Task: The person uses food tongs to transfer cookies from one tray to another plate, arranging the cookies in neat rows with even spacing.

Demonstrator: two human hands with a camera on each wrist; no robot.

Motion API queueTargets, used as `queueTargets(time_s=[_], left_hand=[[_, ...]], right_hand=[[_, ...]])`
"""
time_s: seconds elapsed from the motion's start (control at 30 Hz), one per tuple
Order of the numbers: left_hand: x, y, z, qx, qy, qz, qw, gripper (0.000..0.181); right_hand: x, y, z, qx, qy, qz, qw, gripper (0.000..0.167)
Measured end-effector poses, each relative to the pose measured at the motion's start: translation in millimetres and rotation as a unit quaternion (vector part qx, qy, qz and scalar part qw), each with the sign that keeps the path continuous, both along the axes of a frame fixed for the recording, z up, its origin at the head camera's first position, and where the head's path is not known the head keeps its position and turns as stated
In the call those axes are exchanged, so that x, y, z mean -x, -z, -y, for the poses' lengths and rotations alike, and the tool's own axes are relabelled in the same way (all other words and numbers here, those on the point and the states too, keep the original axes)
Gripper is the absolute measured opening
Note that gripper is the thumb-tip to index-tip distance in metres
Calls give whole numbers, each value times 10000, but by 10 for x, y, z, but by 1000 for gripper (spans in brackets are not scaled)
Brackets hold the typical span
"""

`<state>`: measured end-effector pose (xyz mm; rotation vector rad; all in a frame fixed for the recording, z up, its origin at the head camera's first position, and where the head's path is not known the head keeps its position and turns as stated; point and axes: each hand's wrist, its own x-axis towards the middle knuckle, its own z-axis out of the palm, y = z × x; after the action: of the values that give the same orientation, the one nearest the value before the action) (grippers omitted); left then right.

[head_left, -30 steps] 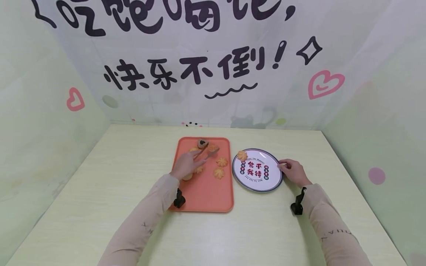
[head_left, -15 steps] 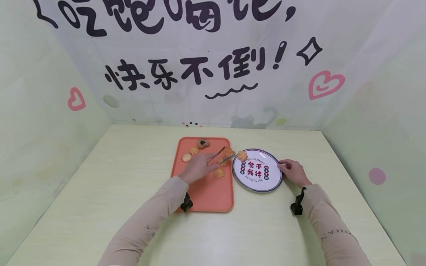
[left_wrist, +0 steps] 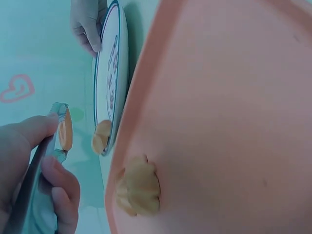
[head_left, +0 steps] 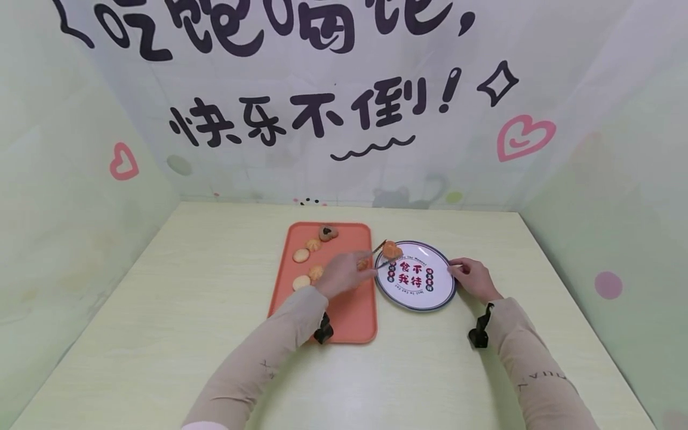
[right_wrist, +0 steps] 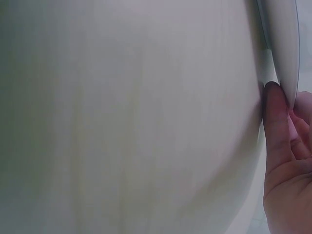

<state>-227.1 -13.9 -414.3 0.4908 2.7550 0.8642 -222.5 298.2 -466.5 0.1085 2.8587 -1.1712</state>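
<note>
My left hand [head_left: 344, 276] grips a pair of metal tongs [left_wrist: 33, 190], reaching over the tray's right edge to the plate's left side. A round orange-brown cookie [left_wrist: 67, 134] is pinched in the tongs' tips, above the plate and apart from it. On the rim of the white, blue-edged plate [head_left: 439, 282] lies a flower-shaped cookie [left_wrist: 101, 137], partly covered in the head view. At the plate's right edge, my right hand [head_left: 475, 279] pinches the rim between thumb and fingers. Flower-shaped cookies [left_wrist: 140, 187] on the tray are partly hidden by my left hand in the head view.
The orange tray [head_left: 352, 325] lies left of the plate on a pale wooden table [head_left: 177, 298]. It bears a heart-shaped cookie [head_left: 328, 232] with a dark centre, plain round cookies [head_left: 301, 255] and small swirled cookies [head_left: 313, 244]. Printed wall sheets [head_left: 269, 173] enclose the table's back and sides.
My left hand has carried the tongs and orange-brown cookie from the tray's upper part rightward to above the plate's left rim. My right hand and the plate stay put.
</note>
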Motion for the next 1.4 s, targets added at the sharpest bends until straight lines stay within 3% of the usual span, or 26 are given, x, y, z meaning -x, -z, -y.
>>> queueTargets(time_s=[0.37, 0.83, 1.1, 1.4], left_hand=[[23, 67, -239, 376, 16, -249, 9990, 56], [110, 89, -543, 1088, -273, -318, 9932, 54], [74, 27, -708, 1006, -394, -294, 9937, 48], [75, 64, -788, 1185, -544, -343, 9909, 46]], right_hand=[[-11, 25, 69, 27, 28, -115, 9999, 33], [-3, 42, 35, 33, -33, -284, 9996, 32], [6, 18, 8, 35, -35, -187, 9998, 33], [7, 6, -8, 5, -15, -141, 9999, 34]])
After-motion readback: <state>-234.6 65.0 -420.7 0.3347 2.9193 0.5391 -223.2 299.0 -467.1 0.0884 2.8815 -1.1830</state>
